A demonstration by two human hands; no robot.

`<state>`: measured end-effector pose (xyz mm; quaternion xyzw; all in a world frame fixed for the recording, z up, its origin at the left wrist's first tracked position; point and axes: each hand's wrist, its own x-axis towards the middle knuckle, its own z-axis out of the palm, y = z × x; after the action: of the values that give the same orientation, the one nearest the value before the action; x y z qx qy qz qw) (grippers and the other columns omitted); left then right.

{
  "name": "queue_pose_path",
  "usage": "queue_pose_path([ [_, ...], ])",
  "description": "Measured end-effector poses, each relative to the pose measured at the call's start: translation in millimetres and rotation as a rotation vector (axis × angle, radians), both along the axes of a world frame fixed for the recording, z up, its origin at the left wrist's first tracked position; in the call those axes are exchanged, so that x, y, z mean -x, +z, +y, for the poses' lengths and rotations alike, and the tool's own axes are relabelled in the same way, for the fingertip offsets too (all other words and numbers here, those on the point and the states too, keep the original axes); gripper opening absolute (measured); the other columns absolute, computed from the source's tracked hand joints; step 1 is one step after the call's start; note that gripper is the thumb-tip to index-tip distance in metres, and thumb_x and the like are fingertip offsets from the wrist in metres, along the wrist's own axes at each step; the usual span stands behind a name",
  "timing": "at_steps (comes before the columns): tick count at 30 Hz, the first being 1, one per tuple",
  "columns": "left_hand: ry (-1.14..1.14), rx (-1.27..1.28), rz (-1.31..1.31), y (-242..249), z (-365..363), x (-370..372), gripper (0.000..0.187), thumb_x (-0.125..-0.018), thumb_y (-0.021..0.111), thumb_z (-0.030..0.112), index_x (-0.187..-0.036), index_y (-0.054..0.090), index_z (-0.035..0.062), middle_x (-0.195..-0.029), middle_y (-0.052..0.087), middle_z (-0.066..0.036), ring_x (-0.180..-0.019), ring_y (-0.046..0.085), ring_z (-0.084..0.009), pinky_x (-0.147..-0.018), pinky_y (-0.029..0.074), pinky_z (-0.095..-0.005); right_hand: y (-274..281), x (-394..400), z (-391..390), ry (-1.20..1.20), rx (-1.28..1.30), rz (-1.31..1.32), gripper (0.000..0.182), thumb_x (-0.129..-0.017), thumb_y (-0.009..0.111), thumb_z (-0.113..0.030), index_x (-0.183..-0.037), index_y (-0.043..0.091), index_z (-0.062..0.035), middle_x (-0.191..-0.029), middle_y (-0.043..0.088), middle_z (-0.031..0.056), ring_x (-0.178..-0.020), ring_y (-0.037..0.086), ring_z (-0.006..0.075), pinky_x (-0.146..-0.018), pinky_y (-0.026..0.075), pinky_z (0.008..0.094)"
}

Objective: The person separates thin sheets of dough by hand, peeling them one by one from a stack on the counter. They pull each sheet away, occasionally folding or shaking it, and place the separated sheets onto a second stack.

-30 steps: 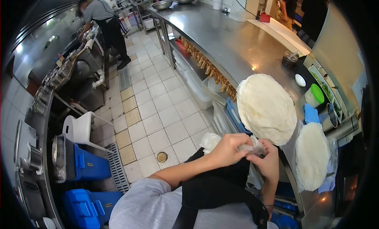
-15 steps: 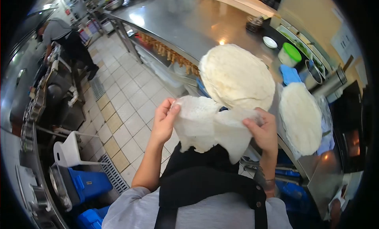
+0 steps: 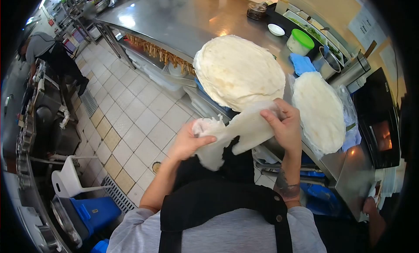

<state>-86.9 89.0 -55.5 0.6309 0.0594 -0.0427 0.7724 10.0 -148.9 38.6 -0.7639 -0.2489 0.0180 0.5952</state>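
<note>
While the left hand (image 3: 185,141) grips a bunched end of the thin flatbread sheet (image 3: 254,125), the right hand (image 3: 286,122) pinches the other end, thumb on top. Sheet's up in front of the apron (image 3: 211,205), off the tabletop (image 3: 174,19). Change: half a second ago it was spread wide between both hands; now the rip runs well in, left part crumpled, right flap swung up. Looks like only a narrow strip joins them, can't confirm. Meaning: close to two pieces, neither hand released.

Just beyond: round flatbread stack (image 3: 239,72) at the tabletop's near edge, right flap overlapping it in view, contact unclear. Right of that, oval flatbread (image 3: 318,113) on a plastic bag (image 3: 348,105). Farther: blue cloth (image 3: 302,64), green-lidded tub (image 3: 300,42), white bowl (image 3: 276,30). Far left, another person (image 3: 59,56) bends over the sinks.
</note>
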Motion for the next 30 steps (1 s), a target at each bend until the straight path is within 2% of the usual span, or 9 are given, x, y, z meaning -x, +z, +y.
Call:
queue_pose_path([
  [3,-0.068,-0.024,-0.109,21.2,31.9,3.8,0.034,-0.072,0.078,0.004,-0.103,0.062,0.0019,-0.093,0.066,-0.001,-0.084,0.06,-0.0089,-0.075,0.048,-0.0243,-6.8,-6.4,-17.8,-0.055,-0.022,-0.003,0.014,-0.083,0.071,-0.009,-0.086,0.064,0.0026,-0.073,0.063,0.0003,-0.067,0.053,0.0048,-0.059,0.042,0.0219],
  [6,-0.125,-0.173,-0.091,36.2,61.2,14.8,0.036,-0.065,0.083,0.006,-0.094,0.063,0.0021,-0.083,0.062,0.001,-0.077,0.056,-0.008,-0.068,0.044,-0.0237,-7.5,-5.2,-21.0,-0.082,-0.115,-0.01,0.013,-0.084,0.071,-0.007,-0.087,0.064,0.003,-0.077,0.064,0.0008,-0.07,0.055,0.0059,-0.061,0.044,0.0217],
  [12,-0.058,-0.156,-0.247,31.7,97.9,32.2,0.035,-0.06,0.086,0.008,-0.084,0.06,0.0046,-0.073,0.057,0.002,-0.066,0.052,-0.0074,-0.06,0.041,-0.023,-4.2,-7.8,-24.2,-0.144,-0.239,-0.019,0.012,-0.086,0.069,-0.006,-0.089,0.063,0.0031,-0.081,0.064,0.0011,-0.073,0.056,0.0065,-0.064,0.045,0.0217],
  [18,0.14,0.433,-0.443,4.8,135.0,52.4,0.035,-0.062,0.083,0.007,-0.079,0.052,0.008,-0.072,0.053,-0.003,-0.058,0.047,-0.0101,-0.054,0.039,-0.0275,3.3,-15.6,-39.2,-0.289,-0.236,-0.043,0.012,-0.088,0.066,-0.009,-0.091,0.064,0.0028,-0.081,0.064,0.0009,-0.074,0.057,0.0067,-0.066,0.046,0.0215],
  [21,0.274,0.448,-0.347,8.3,148.3,59.2,0.031,-0.068,0.079,0.008,-0.088,0.056,0.0038,-0.081,0.059,-0.005,-0.066,0.054,-0.0125,-0.059,0.045,-0.029,4.0,-20.4,-46.3,-0.314,-0.144,-0.074,0.013,-0.089,0.064,-0.011,-0.092,0.064,0.0018,-0.08,0.064,0.0005,-0.072,0.057,0.0067,-0.064,0.046,0.0222],
  [24,0.57,-0.072,-0.035,20.5,135.9,53.6,0.031,-0.076,0.074,0.009,-0.101,0.059,-0.0009,-0.092,0.064,-0.007,-0.077,0.06,-0.016,-0.068,0.049,-0.0296,4.7,-21.8,-51.4,-0.318,0.061,0.036,0.016,-0.091,0.061,-0.015,-0.093,0.065,0.0008,-0.076,0.064,0.0018,-0.071,0.057,0.0067,-0.062,0.047,0.0247],
  [26,0.481,-0.347,0.069,-2.4,154.4,57.4,0.038,-0.082,0.071,0.012,-0.113,0.057,-0.004,-0.102,0.064,-0.01,-0.088,0.061,-0.0184,-0.077,0.049,-0.0317,9.3,-19.0,-45.7,-0.251,0.205,0.114,0.021,-0.092,0.06,-0.019,-0.094,0.065,0.001,-0.074,0.063,0.0032,-0.07,0.057,0.0069,-0.06,0.047,0.0257],
  [28,0.499,-0.282,0.062,-7.0,145.3,58.6,0.036,-0.084,0.071,0.015,-0.112,0.058,-0.0037,-0.101,0.064,-0.01,-0.087,0.061,-0.0178,-0.078,0.048,-0.0311,-4.6,-29.1,-45.2,-0.159,0.249,-0.121,0.023,-0.093,0.06,-0.021,-0.093,0.065,0.0019,-0.071,0.062,0.0048,-0.067,0.056,0.0071,-0.057,0.046,0.0251],
  [30,0.467,-0.265,0.08,-25.8,152.7,58.4,0.035,-0.086,0.069,0.019,-0.111,0.058,-0.0034,-0.101,0.064,-0.01,-0.089,0.06,-0.0177,-0.078,0.048,-0.0307,4.7,-36.9,-41.7,-0.099,0.094,-0.041,0.024,-0.093,0.059,-0.023,-0.093,0.066,0.001,-0.074,0.064,0.0045,-0.066,0.056,0.0076,-0.057,0.047,0.0245],
])
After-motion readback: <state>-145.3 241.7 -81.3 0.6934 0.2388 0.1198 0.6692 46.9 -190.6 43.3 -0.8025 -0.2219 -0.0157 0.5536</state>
